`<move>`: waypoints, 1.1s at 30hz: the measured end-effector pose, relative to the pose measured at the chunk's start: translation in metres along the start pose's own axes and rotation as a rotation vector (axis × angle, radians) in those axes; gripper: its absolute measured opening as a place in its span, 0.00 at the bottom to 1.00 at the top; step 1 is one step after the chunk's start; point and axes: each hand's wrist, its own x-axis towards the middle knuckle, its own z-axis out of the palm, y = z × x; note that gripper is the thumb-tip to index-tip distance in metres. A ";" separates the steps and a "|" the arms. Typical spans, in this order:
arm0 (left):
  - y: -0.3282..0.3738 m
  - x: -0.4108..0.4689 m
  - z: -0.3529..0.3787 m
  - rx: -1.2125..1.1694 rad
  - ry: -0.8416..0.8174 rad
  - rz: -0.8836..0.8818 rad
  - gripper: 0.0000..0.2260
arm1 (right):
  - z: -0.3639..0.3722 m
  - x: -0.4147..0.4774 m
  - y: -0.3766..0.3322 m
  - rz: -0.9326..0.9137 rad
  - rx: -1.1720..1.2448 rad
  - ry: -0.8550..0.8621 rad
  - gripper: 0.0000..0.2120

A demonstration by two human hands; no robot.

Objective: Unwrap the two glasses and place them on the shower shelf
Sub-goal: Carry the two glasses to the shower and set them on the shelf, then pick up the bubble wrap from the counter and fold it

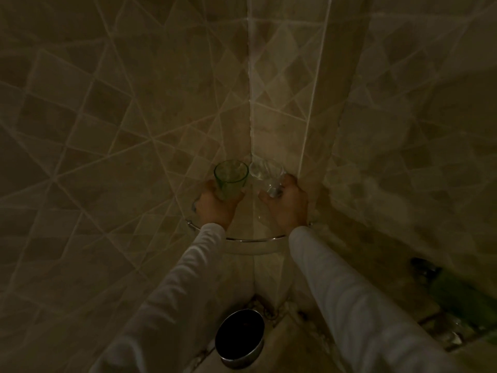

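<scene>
A green glass (231, 176) stands upright over the corner shower shelf (255, 240), a glass shelf with a chrome front rail. My left hand (216, 207) grips the lower part of this glass. To its right is a clear glass (267, 175), tilted slightly, which my right hand (287, 204) holds by its base. Both glasses are bare, with no wrapping in sight. They sit side by side close to the tiled corner, almost touching. In the dim light I cannot tell whether their bases rest on the shelf.
Tiled walls meet in a corner behind the shelf. Below it, on the shower floor, stands a round metal bin (239, 337) with a dark inside. A green object (462, 300) lies on the floor at the lower right.
</scene>
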 end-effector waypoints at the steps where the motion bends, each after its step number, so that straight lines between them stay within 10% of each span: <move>1: 0.000 -0.003 0.000 0.030 0.021 0.000 0.37 | -0.004 -0.002 0.001 -0.014 0.006 0.004 0.30; 15: -0.020 -0.131 -0.024 0.564 0.421 0.315 0.32 | -0.034 -0.053 0.010 -0.753 -0.202 -0.250 0.38; 33: -0.087 -0.503 -0.293 1.137 0.925 -0.692 0.39 | 0.032 -0.411 -0.130 -1.377 0.008 -1.029 0.40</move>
